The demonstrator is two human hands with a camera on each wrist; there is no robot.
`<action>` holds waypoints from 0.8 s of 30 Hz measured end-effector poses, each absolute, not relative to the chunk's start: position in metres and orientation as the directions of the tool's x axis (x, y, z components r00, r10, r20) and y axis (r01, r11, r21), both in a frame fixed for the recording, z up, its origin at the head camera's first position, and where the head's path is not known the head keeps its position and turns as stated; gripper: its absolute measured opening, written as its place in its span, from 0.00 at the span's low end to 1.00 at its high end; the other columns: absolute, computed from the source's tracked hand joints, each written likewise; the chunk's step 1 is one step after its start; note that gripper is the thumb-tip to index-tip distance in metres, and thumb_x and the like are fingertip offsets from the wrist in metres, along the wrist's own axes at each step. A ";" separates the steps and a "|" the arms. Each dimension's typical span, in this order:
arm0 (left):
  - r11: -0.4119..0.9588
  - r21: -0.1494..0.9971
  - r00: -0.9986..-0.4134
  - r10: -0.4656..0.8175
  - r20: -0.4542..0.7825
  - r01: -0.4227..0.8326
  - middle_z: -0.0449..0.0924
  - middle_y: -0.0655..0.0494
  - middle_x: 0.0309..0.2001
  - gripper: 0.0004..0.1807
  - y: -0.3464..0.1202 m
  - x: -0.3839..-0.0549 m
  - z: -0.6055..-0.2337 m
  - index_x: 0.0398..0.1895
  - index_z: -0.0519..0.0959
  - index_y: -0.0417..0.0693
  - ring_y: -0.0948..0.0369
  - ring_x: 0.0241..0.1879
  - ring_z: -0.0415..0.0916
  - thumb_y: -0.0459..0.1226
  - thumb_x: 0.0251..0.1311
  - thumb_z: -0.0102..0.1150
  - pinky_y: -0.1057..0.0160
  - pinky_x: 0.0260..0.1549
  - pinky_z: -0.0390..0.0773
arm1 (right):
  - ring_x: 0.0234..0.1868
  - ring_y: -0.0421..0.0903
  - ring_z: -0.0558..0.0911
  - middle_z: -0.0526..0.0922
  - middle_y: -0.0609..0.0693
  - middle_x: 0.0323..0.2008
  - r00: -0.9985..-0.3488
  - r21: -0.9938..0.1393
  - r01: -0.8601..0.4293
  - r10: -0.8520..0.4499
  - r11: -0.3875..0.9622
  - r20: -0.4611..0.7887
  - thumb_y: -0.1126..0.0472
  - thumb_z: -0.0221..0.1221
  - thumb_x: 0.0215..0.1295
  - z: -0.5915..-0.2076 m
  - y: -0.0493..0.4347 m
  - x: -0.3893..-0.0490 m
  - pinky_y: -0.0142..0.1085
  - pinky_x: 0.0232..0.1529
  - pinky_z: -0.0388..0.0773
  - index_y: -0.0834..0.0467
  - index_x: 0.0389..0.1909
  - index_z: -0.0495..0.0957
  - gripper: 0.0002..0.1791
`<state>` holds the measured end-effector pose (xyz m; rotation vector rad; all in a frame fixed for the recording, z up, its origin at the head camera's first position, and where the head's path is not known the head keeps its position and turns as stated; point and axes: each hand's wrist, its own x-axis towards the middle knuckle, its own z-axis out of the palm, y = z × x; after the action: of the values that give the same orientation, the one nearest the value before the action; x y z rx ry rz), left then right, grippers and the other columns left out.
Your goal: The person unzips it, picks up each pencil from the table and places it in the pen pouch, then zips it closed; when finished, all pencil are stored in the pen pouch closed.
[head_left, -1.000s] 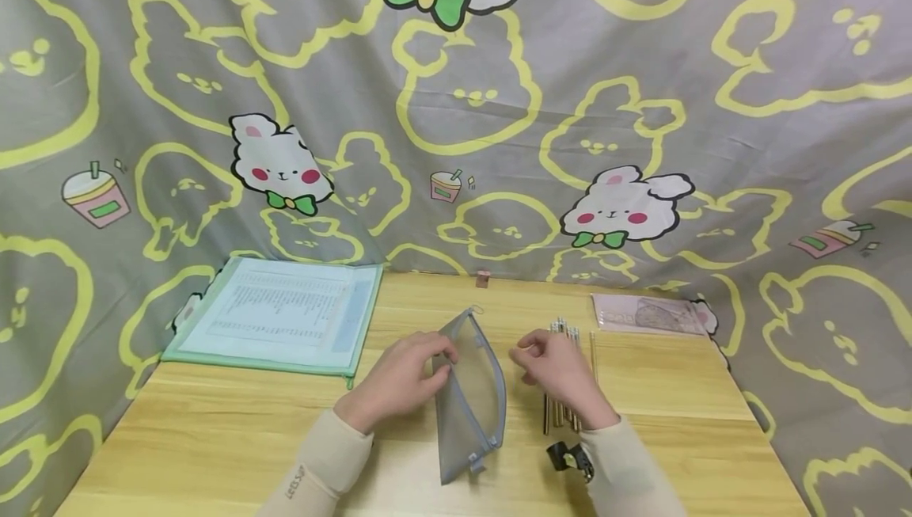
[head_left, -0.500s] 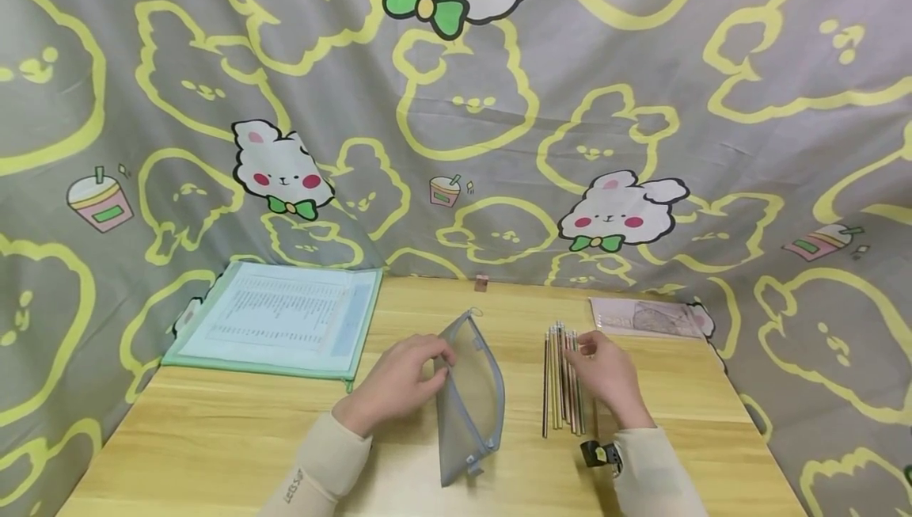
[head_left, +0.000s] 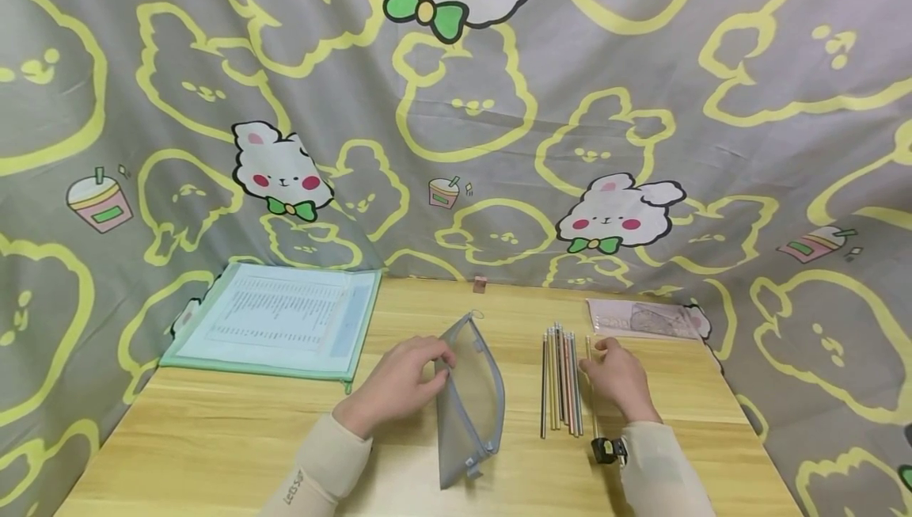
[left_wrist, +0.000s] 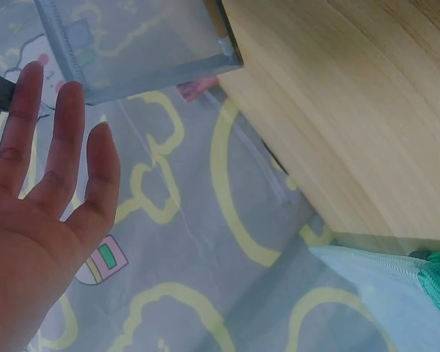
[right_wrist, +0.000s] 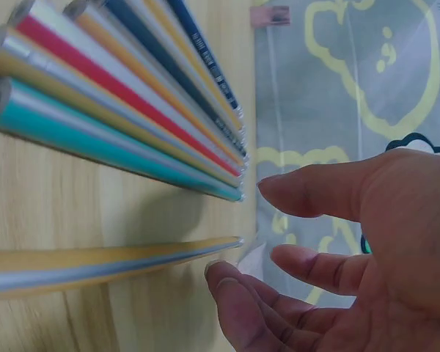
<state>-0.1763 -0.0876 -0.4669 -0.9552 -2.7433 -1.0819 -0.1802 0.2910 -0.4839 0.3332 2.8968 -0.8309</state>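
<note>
A grey translucent zipper pouch (head_left: 456, 447) stands on edge on the table, its mouth spread apart. My left hand (head_left: 399, 381) grips the pouch's left upper edge; in the left wrist view part of the pouch (left_wrist: 147, 51) rises beyond the fingers. Several pencils (head_left: 560, 390) lie side by side to the right of the pouch. One yellow pencil with a silver stripe (right_wrist: 117, 262) lies apart, right of that row. Beside its far end is my right hand (head_left: 621, 378), thumb and fingers parted, with nothing between them; whether a fingertip touches the pencil I cannot tell.
A green-edged document folder (head_left: 271, 319) with a printed sheet lies at the back left. At the back right is a flat clear packet (head_left: 644, 319). A patterned curtain (head_left: 470, 145) hangs behind the wooden table (head_left: 214, 430).
My right hand has moved right, from beside the pouch's mouth, past the pencil row, to the lone pencil. The left hand and pouch stay almost still.
</note>
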 end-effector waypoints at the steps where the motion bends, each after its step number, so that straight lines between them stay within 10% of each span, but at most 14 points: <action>1: 0.566 0.605 -0.809 0.531 0.252 0.560 0.88 0.64 0.49 0.07 -0.087 -0.176 -0.467 0.45 0.84 0.57 0.56 0.51 0.84 0.35 0.68 0.64 0.54 0.52 0.83 | 0.53 0.69 0.83 0.82 0.74 0.56 -0.969 -0.505 0.242 0.181 0.829 -0.167 0.53 0.61 0.74 -0.486 0.292 -0.181 0.63 0.54 0.79 0.72 0.68 0.67 0.32; 24: 0.576 0.596 -0.811 0.529 0.250 0.559 0.87 0.65 0.47 0.08 -0.088 -0.178 -0.465 0.45 0.84 0.59 0.58 0.49 0.84 0.35 0.69 0.63 0.56 0.49 0.83 | 0.45 0.68 0.84 0.80 0.76 0.55 -0.960 -0.414 0.272 0.219 0.868 -0.172 0.63 0.57 0.65 -0.499 0.290 -0.187 0.62 0.45 0.82 0.73 0.67 0.66 0.32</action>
<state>-0.1781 -0.0875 -0.4649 -0.9503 -2.7492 -1.0648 -0.1870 0.2901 -0.4990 0.3856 2.9207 -0.6739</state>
